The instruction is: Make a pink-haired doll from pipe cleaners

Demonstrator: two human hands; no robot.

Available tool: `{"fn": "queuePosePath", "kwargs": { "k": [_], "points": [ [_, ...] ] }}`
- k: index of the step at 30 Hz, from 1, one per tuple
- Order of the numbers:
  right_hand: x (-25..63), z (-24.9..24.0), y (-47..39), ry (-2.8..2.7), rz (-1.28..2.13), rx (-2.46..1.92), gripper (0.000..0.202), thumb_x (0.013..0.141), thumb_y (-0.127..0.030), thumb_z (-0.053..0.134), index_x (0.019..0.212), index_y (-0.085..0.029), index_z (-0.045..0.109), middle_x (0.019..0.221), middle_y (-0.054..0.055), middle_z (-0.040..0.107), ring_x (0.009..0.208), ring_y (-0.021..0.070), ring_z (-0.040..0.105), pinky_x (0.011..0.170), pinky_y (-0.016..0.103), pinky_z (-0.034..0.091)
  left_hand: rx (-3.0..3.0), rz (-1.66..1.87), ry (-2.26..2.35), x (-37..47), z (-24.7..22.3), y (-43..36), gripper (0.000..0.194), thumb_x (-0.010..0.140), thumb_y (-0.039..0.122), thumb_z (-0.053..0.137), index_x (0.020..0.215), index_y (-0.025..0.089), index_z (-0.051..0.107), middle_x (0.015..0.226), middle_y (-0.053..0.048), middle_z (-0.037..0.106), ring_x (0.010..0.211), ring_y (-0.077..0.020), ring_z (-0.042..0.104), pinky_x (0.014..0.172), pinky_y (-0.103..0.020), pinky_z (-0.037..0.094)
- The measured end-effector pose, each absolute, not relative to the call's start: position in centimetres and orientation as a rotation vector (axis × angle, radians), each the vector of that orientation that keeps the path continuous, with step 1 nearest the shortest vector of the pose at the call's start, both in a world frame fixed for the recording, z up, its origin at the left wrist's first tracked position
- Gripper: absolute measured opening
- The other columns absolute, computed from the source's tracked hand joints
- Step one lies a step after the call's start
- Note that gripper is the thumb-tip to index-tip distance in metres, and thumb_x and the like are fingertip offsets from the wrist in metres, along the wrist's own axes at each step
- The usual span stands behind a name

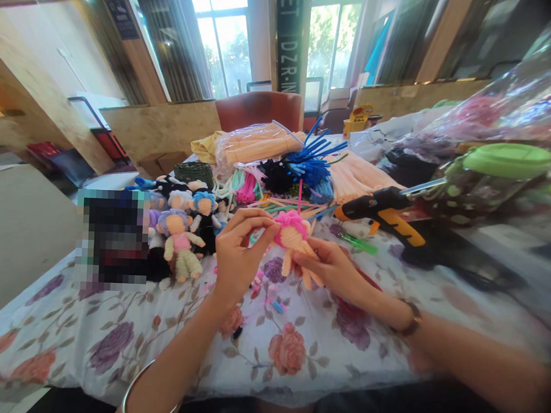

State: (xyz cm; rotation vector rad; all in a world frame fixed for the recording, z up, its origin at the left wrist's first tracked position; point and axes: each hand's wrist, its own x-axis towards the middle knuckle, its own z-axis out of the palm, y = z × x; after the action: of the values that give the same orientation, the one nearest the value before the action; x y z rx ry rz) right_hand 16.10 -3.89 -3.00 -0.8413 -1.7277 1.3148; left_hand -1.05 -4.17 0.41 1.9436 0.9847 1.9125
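A small peach doll (pixel 293 236) with bright pink hair is held above the flowered tablecloth, near the middle of the view. My left hand (pixel 244 245) pinches the left side of its pink hair between thumb and fingers. Wrapped round the doll's body from the right is my right hand (pixel 332 267); the doll's legs hang below the fingers. A pink stem (pixel 300 195) stands up behind the doll's head. Small pink scraps and a blue piece (pixel 278 306) lie on the cloth below the hands.
Finished dolls (pixel 181 242) stand at the left. Bundles of blue stems (pixel 311 159) and peach stems (pixel 361 174) lie behind. At the right are a black and orange glue gun (pixel 380 211), a green-lidded jar (pixel 506 160) and a green tool (pixel 358 242). A red chair (pixel 265 110) stands beyond.
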Motion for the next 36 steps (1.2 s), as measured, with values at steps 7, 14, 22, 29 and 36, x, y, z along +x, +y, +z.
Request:
{"fn": "queuePosePath", "kwargs": {
  "k": [7,14,22,29,36],
  "points": [
    [16.05,-2.87,-4.05,-1.739,1.211,-0.899,0.033,0.086,-0.049,0.054,0.075,-0.018,0.056,0.058,-0.003,0.055,0.047,0.0079,0.044,0.047,0.022,0.031,2.163,1.892,1.139,-1.38,0.81,-4.33,0.004,0.080,0.018,0.064,0.077,0.019,0.067,0.086,0.000,0.063,0.081,-0.0110,0.060,0.072,-0.024,0.053],
    [15.98,-2.80,-4.18,-1.725,1.191,-0.923,0.031,0.086,-0.047,0.054,0.076,-0.017,0.056,0.060,-0.002,0.055,0.049,0.0084,0.045,0.048,0.022,0.032,2.217,1.863,1.139,-1.49,0.91,-4.26,0.003,0.080,0.018,0.064,0.079,0.018,0.067,0.087,-0.001,0.064,0.082,-0.0117,0.061,0.075,-0.025,0.053],
    [16.01,-2.76,-4.20,-1.741,1.152,-0.944,0.032,0.086,-0.045,0.055,0.073,-0.017,0.057,0.059,-0.002,0.055,0.049,0.0079,0.045,0.047,0.022,0.032,2.085,1.849,1.103,-1.35,1.07,-4.15,0.004,0.078,0.020,0.066,0.076,0.019,0.068,0.085,-0.002,0.064,0.081,-0.0117,0.061,0.070,-0.023,0.053],
    [15.93,-2.17,-4.32,-1.561,1.497,-0.757,0.029,0.082,-0.046,0.061,0.079,-0.017,0.055,0.074,0.001,0.065,0.055,0.0098,0.055,0.051,0.023,0.041,1.759,1.804,0.913,-1.04,1.14,-4.47,0.008,0.081,0.022,0.063,0.088,0.020,0.067,0.094,-0.003,0.066,0.088,-0.0123,0.064,0.082,-0.025,0.053],
    [15.63,-2.40,-4.60,-1.570,1.601,-0.627,0.027,0.085,-0.044,0.057,0.081,-0.018,0.055,0.075,0.000,0.067,0.044,0.0066,0.051,0.044,0.022,0.036,1.820,1.861,0.823,-0.81,0.92,-4.25,0.011,0.077,0.016,0.067,0.085,0.023,0.072,0.094,-0.002,0.065,0.094,-0.0134,0.062,0.081,-0.025,0.054]
  ]
}}
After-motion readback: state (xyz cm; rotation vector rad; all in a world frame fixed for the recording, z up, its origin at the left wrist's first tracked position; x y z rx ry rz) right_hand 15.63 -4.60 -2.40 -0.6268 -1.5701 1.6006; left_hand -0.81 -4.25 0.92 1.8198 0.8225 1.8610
